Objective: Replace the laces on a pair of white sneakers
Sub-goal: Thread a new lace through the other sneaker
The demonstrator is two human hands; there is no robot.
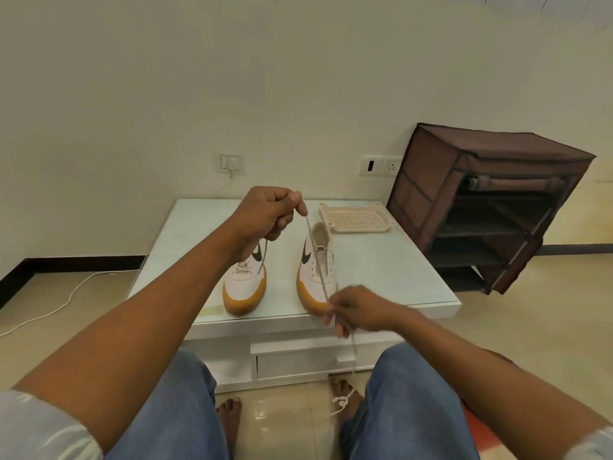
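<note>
Knees [172, 410] foremost: my left hand [265, 217] and right hand [361, 310] pinch a grey lace [316, 260] over the unlaced sneaker [309, 290]; the neighbour sneaker [243, 288] left of it appears laced.

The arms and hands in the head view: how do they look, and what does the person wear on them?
The left hand and right hand wear no glove; no ring, watch or bracelet shows. The left arm and right arm are uncovered up to short pale grey sleeves: the left sleeve and the right sleeve.
</note>
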